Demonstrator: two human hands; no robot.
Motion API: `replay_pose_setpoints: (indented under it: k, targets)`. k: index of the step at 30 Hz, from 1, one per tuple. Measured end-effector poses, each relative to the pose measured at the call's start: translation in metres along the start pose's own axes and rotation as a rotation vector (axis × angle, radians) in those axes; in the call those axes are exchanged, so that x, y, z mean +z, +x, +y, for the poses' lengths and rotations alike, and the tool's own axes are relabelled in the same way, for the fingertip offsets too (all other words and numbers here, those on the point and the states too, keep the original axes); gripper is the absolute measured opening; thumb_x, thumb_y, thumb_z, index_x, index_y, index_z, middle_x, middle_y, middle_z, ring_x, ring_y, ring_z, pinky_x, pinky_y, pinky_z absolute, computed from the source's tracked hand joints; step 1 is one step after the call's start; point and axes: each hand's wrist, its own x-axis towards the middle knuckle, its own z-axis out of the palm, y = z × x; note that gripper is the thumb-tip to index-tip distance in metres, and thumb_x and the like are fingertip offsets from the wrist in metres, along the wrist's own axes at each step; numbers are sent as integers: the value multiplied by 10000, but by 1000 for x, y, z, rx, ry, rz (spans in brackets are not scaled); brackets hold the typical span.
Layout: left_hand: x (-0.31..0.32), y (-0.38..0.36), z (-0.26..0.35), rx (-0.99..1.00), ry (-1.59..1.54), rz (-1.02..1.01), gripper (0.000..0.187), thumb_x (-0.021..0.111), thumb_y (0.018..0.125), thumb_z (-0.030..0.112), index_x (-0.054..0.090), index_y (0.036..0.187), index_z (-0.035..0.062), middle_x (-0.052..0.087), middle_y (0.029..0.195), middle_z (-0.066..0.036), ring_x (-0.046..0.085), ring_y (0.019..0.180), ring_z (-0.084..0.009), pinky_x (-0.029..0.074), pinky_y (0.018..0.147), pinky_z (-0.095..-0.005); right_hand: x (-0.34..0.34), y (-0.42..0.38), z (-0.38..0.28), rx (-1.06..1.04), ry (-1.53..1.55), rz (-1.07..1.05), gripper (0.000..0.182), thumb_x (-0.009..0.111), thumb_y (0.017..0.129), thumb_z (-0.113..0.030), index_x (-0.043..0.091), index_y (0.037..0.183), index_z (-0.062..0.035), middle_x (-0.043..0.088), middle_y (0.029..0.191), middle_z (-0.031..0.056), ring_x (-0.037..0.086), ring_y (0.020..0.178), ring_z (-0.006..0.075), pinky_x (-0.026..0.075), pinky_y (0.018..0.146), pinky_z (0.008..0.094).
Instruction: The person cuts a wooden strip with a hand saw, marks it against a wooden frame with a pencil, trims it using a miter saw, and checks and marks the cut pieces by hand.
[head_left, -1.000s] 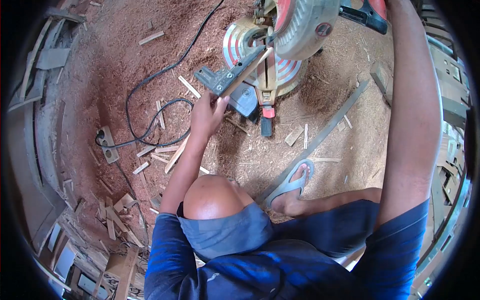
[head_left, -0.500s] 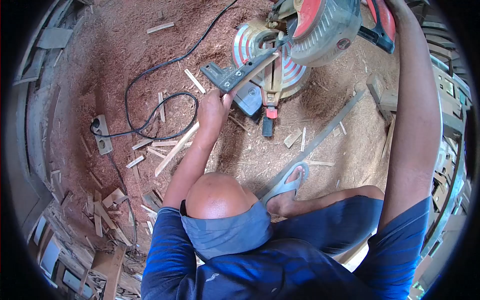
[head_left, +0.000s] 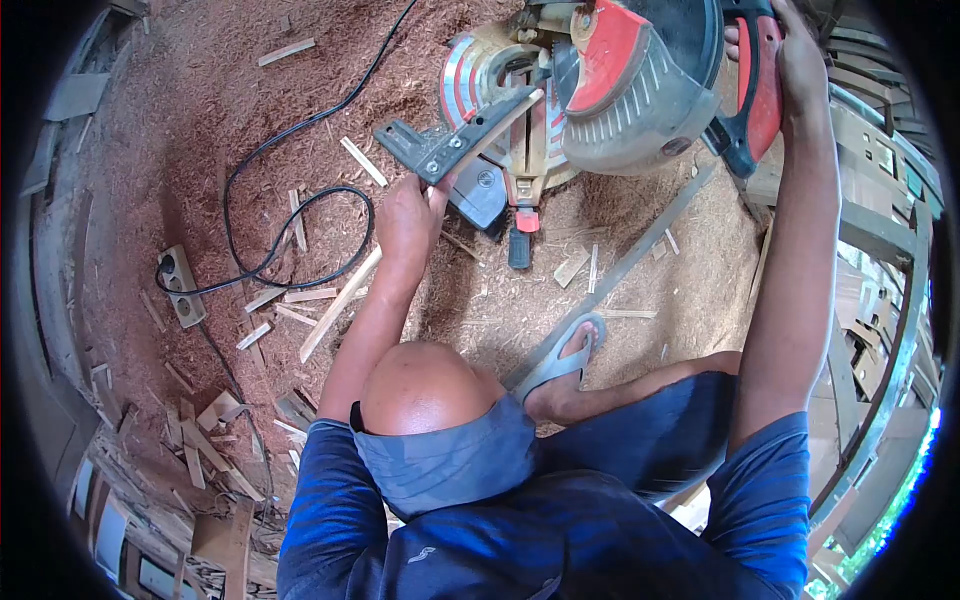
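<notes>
A miter saw with a red and grey head (head_left: 640,100) stands on the sawdust floor in front of me, its round base (head_left: 468,90) partly under the head. My right hand (head_left: 798,75) is closed around the saw's red and black handle (head_left: 762,95) at the upper right. My left hand (head_left: 408,215) grips a thin wooden strip (head_left: 340,305) beside the dark saw fence (head_left: 465,145). The strip runs along the fence toward the blade area, its far end short of the clear guard. Part of it is hidden by my hand and forearm.
A black cable (head_left: 232,190) loops on the left to a white power strip (head_left: 180,287). Wood offcuts (head_left: 200,440) lie scattered about. A long flat bar (head_left: 640,255) extends from near my sandalled foot (head_left: 565,375). Wooden frames (head_left: 880,235) stand at right.
The view has shifted, so the saw base sits farther left. The saw head and handle appear lower, and my right hand shows more fully. My left hand keeps its hold on the strip.
</notes>
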Motion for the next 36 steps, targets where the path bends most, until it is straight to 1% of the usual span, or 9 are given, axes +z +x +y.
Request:
replay_pose_setpoints:
  k: [1, 5, 8, 9, 12, 13, 17, 25, 36]
  targets:
    - [1, 1, -1, 6, 15, 0, 642, 644, 970, 601, 700, 906, -35, 711, 824, -275, 704, 821, -478, 541, 765, -556, -5, -2, 3, 64, -29, 35, 490, 499, 1078, -481, 658, 1134, -20, 702, 893, 147, 695, 736, 263, 599, 684, 417]
    - [-1, 1, 0, -10, 40, -29, 655, 638, 969, 616, 707, 913, -33, 718, 825, -268, 711, 827, -474, 548, 774, -554, -6, -32, 22, 92, -10, 76, 494, 388, 1141, -422, 670, 1215, -23, 759, 931, 128, 740, 806, 198, 610, 749, 304]
    - [-4, 0, 4, -30, 33, -43, 651, 642, 967, 614, 712, 920, -31, 720, 826, -265, 712, 829, -474, 548, 775, -553, -4, -53, 34, 88, 85, 102, 507, 436, 1124, -421, 667, 1220, 21, 747, 913, 179, 727, 757, 221, 599, 734, 334]
    - [-4, 0, 4, -31, 28, -43, 648, 644, 967, 612, 713, 921, -31, 721, 827, -263, 712, 828, -473, 548, 773, -553, -5, -58, 40, 76, 81, 94, 517, 436, 1120, -428, 656, 1239, 24, 746, 936, 182, 735, 790, 237, 608, 746, 350]
    - [-7, 0, 6, -47, 14, -67, 635, 651, 967, 600, 717, 922, -31, 722, 823, -261, 713, 824, -471, 548, 772, -551, 3, -80, 52, -5, 111, 125, 539, 415, 1126, -433, 639, 1277, 32, 735, 950, 173, 735, 817, 229, 612, 746, 351]
    - [-8, 1, 6, -55, 11, -79, 630, 654, 968, 594, 718, 922, -31, 722, 821, -260, 713, 822, -471, 548, 773, -550, 6, -89, 56, -38, 95, 130, 561, 376, 1134, -430, 610, 1328, 42, 716, 932, 158, 721, 809, 222, 615, 745, 355]
    - [-5, 1, 3, -21, -3, -39, 625, 671, 957, 588, 725, 916, -33, 724, 815, -266, 715, 820, -473, 552, 775, -547, 11, -111, 74, -80, 125, 113, 594, 301, 1145, -425, 569, 1365, 58, 686, 866, 149, 681, 737, 206, 595, 721, 342]
    - [-3, 6, 6, -60, 3, -41, 645, 713, 917, 606, 749, 955, -36, 732, 837, -274, 727, 825, -465, 565, 770, -532, 17, -131, 91, -107, 136, 115, 596, 274, 1145, -426, 533, 1383, 55, 678, 895, 152, 671, 747, 205, 588, 733, 353]
    - [-2, 5, 5, -30, 27, -10, 481, 760, 900, 451, 763, 951, -27, 740, 852, -269, 734, 818, -452, 578, 769, -538, 12, -131, 103, -92, 284, 61, 633, 226, 1136, -426, 498, 1443, 56, 684, 990, 165, 681, 853, 226, 578, 825, 380]
